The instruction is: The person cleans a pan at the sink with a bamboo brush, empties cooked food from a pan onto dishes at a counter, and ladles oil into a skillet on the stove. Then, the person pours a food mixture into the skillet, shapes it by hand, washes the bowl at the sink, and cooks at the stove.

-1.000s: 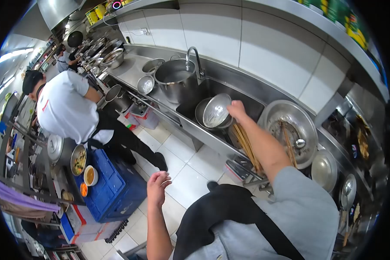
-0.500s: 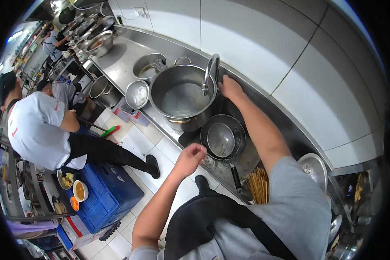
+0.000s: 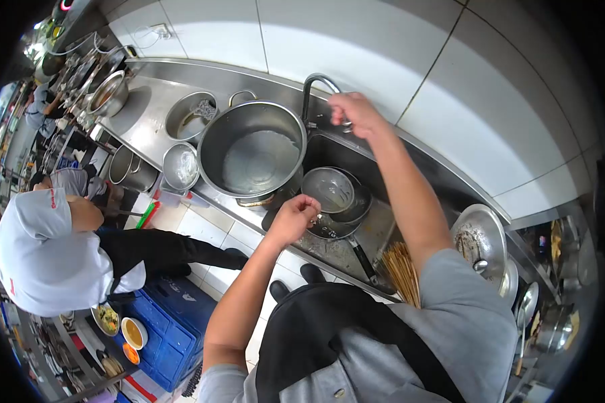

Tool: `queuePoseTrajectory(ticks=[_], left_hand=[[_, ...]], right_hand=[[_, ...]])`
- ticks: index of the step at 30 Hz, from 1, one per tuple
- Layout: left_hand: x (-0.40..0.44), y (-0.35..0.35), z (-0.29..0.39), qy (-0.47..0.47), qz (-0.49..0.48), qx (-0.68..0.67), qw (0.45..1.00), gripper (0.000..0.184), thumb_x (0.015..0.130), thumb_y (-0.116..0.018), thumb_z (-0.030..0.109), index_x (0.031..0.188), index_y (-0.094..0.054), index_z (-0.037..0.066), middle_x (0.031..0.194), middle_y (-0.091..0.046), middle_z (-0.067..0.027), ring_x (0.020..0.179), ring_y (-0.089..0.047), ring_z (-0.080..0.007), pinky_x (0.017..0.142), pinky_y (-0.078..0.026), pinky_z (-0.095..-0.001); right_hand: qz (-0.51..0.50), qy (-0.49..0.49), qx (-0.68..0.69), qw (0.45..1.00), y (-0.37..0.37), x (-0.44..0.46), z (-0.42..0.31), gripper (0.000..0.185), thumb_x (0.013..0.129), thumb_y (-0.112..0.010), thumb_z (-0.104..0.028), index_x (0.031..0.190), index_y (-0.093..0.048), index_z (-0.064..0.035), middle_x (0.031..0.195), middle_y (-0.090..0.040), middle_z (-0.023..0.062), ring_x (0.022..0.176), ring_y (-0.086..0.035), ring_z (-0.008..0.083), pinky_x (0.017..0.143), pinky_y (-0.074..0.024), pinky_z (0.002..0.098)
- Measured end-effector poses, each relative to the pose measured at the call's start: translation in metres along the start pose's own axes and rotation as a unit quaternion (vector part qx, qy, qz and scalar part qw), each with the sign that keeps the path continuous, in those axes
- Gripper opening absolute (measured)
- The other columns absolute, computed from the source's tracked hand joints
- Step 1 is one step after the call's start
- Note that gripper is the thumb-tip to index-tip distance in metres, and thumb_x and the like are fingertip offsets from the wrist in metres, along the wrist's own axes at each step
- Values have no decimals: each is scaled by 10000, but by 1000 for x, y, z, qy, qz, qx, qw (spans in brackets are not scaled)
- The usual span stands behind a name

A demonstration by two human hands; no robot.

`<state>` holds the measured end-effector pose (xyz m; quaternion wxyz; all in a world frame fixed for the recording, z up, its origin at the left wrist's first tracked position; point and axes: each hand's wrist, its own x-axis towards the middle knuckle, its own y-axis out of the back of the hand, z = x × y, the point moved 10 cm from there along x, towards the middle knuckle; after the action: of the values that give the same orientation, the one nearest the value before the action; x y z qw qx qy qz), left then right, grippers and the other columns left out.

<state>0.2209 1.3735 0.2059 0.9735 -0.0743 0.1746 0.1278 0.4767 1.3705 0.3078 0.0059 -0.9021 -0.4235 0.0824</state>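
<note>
My right hand (image 3: 357,114) is closed around the end of the curved metal faucet (image 3: 314,82) by the wall. My left hand (image 3: 293,220) hangs in front of the sink with its fingers curled together; whether anything is between them I cannot make out. Its fingertips are close to the rim of a round metal strainer (image 3: 329,190), which rests in a dark frying pan (image 3: 360,208) with a black handle inside the sink. To the left of the faucet stands a large steel pot (image 3: 207,156) with cloudy water at its bottom.
A steel bowl (image 3: 180,166) and a smaller pot (image 3: 175,125) stand on the counter (image 3: 143,101). Bamboo sticks (image 3: 402,274) and a large metal bowl (image 3: 492,232) are on the right. A co-worker (image 3: 54,252) bends beside a blue crate (image 3: 175,332) on the left.
The faucet's spout has swung right, from over the large pot to beside it, with my right hand now on its end. My left hand has come nearer the strainer. The view has shifted.
</note>
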Motion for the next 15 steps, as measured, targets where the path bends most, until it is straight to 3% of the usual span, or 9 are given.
queuePoseTrajectory(ticks=[1, 3, 4, 6, 7, 9, 12, 13, 15], left_hand=[[6, 1, 0, 1, -7, -1, 1000, 98, 916, -567, 90, 974, -625, 36, 865, -615, -11, 765, -576, -89, 685, -491, -245], [21, 8, 0, 0, 5, 64, 998, 93, 918, -572, 102, 962, -626, 39, 838, -601, -1, 743, -557, -81, 646, -473, -238], [26, 10, -2, 10, 9, 41, 999, 94, 915, -568, 100, 960, -625, 40, 828, -595, 2, 731, -548, -75, 635, -462, -237], [38, 17, -8, -1, 20, 51, 998, 94, 915, -568, 100, 962, -625, 41, 827, -593, 0, 728, -548, -75, 634, -461, -237], [41, 21, -14, -7, 35, 59, 998, 94, 915, -567, 99, 964, -625, 43, 825, -592, -2, 724, -548, -76, 633, -461, -237], [38, 17, -19, 7, 35, 34, 999, 101, 916, -580, 103, 981, -619, 36, 843, -608, -22, 745, -581, -103, 661, -491, -250], [40, -8, -47, 56, -28, -100, 993, 126, 917, -593, 100, 1007, -603, 13, 912, -642, -72, 814, -641, -175, 738, -551, -307], [45, -11, -48, 52, -19, -104, 993, 126, 917, -593, 100, 1007, -603, 13, 912, -642, -72, 814, -641, -175, 738, -551, -307], [50, -28, -57, 79, -36, -126, 988, 126, 918, -588, 90, 1012, -601, 7, 930, -641, -87, 807, -641, -181, 734, -551, -309]], right_hand=[[6, -2, -1, 1000, 15, -1, -7, 223, 815, -664, -236, 740, -629, -29, 630, -567, 55, 642, -516, 136, 597, -410, 324], [171, -10, -263, 949, 67, -14, -26, 272, 827, -673, -265, 801, -640, 4, 686, -604, 65, 674, -546, 134, 613, -436, 335], [176, -14, -264, 948, 71, -20, -20, 272, 827, -673, -265, 801, -640, 4, 686, -604, 65, 674, -546, 134, 613, -436, 335], [164, 89, -291, 938, 64, -19, -25, 368, 820, -723, -323, 950, -646, 12, 806, -647, 80, 748, -613, 151, 686, -484, 324], [166, 89, -292, 938, 61, -27, -8, 368, 820, -723, -323, 950, -646, 12, 806, -647, 80, 748, -613, 151, 686, -484, 324], [137, 70, -76, 985, 43, -44, 47, 500, 815, -757, -375, 1113, -614, 0, 960, -675, 92, 814, -651, 202, 774, -510, 326], [140, 59, -299, 942, 26, -10, 106, 453, 878, -696, -354, 1169, -603, -19, 1016, -695, 113, 862, -679, 314, 831, -523, 410], [130, 64, -301, 943, 22, 14, 109, 453, 878, -696, -354, 1169, -603, -19, 1016, -695, 113, 862, -679, 314, 831, -523, 410], [173, 281, -438, 836, 1, 49, 64, 225, 897, -653, -214, 987, -577, -23, 750, -628, 206, 679, -650, 301, 609, -507, 388]])
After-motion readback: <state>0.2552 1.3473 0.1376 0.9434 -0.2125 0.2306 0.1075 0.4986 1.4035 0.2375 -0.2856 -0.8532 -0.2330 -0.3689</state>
